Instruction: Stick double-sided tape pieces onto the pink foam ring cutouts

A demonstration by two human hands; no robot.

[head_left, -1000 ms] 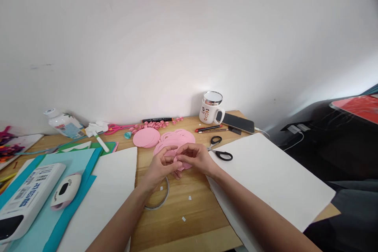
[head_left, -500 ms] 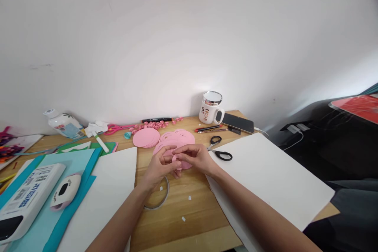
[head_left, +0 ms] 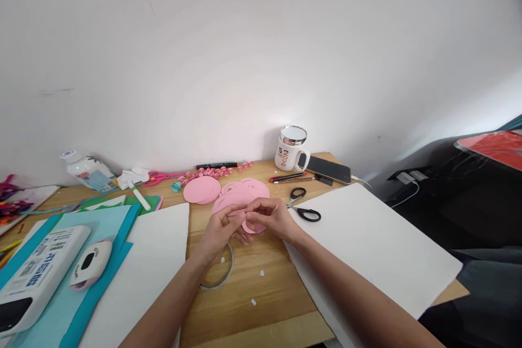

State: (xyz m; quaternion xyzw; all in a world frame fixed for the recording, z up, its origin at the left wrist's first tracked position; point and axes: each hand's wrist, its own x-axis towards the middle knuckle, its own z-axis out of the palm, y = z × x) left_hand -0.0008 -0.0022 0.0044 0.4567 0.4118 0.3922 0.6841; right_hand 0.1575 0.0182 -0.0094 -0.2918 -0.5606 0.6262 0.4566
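My left hand (head_left: 220, 228) and my right hand (head_left: 271, 217) meet over the middle of the wooden desk (head_left: 261, 293). Both pinch a small strip of pink paper (head_left: 247, 224) between their fingertips, curled into a loop. Just beyond the hands lies a pile of pink paper rings and spirals (head_left: 244, 191). A stack of pink paper discs (head_left: 202, 190) lies to its left. Several small rolled pink pieces (head_left: 212, 172) sit farther back.
Black-handled scissors (head_left: 304, 205) lie right of my hands, a white sheet (head_left: 367, 244) beyond them. A tape ring (head_left: 222, 272) is under my left wrist. Another white sheet (head_left: 150, 261), teal paper (head_left: 98, 217), a white box (head_left: 36, 277), a mug (head_left: 290, 148) and a phone (head_left: 328, 169) surround.
My fingers have shifted slightly on the pink strip, and the loop now hangs a bit lower under my right fingers. Both arms stay in place.
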